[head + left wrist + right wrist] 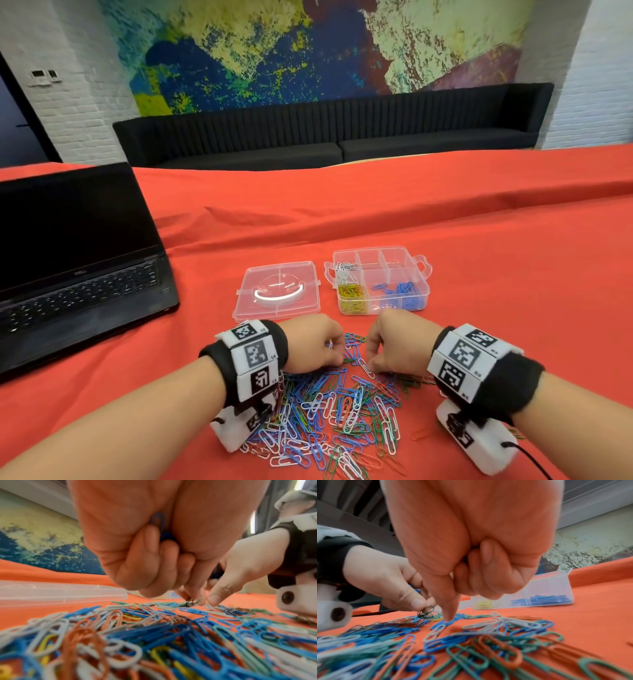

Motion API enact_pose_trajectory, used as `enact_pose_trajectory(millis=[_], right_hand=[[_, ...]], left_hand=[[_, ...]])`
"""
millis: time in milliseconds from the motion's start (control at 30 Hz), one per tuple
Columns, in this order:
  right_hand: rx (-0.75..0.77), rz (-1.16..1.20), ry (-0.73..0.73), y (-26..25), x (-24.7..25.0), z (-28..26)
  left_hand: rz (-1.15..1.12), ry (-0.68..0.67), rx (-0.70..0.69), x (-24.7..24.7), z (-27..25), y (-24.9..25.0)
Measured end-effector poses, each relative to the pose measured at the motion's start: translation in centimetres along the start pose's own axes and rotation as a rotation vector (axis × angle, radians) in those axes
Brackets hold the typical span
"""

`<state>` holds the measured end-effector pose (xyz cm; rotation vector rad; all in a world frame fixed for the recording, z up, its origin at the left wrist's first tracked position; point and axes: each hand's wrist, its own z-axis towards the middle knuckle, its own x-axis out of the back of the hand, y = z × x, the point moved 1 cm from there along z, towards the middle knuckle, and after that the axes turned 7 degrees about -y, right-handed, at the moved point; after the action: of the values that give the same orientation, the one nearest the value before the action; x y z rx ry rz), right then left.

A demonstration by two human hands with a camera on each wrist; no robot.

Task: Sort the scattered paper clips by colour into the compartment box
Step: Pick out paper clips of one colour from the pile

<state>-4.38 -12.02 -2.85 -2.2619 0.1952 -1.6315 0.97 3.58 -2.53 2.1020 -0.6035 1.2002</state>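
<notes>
A pile of mixed-colour paper clips point(342, 411) lies on the red cloth between my wrists. My left hand point(337, 349) is at the pile's far edge. Its curled fingers keep blue clips point(158, 520) against the palm, while thumb and fingertip pinch a dark green clip point(192, 601). My right hand point(371, 359) is opposite it, fingers curled round blue clips point(216, 573), with the index fingertip point(449, 615) down on the pile. The clear compartment box point(423, 291) stands beyond, holding white, yellow and blue clips in separate compartments.
The box's clear lid point(246, 305) lies to the left of the box. An open black laptop point(78, 274) stands at the far left. Red cloth point(513, 257) covers the table. A lone orange clip point(419, 435) lies right of the pile.
</notes>
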Motion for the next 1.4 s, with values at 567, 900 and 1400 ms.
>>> enact_pose_trajectory(millis=[567,900,1400], right_hand=[[-0.032,-0.105,-0.064,1.2,0.0,-0.4],[-0.003,-0.300,-0.066,0.1,0.3,-1.1],[-0.187,1.266,-0.338,1.6,0.3,-1.8]], left_hand=[[-0.008,-0.038,0.075,-0.6,-2.5,-1.0],[-0.200,0.039,0.117,-0.7,-2.4,-1.8],[-0.387,0.108,0.134,0.3,-2.7,-2.9]])
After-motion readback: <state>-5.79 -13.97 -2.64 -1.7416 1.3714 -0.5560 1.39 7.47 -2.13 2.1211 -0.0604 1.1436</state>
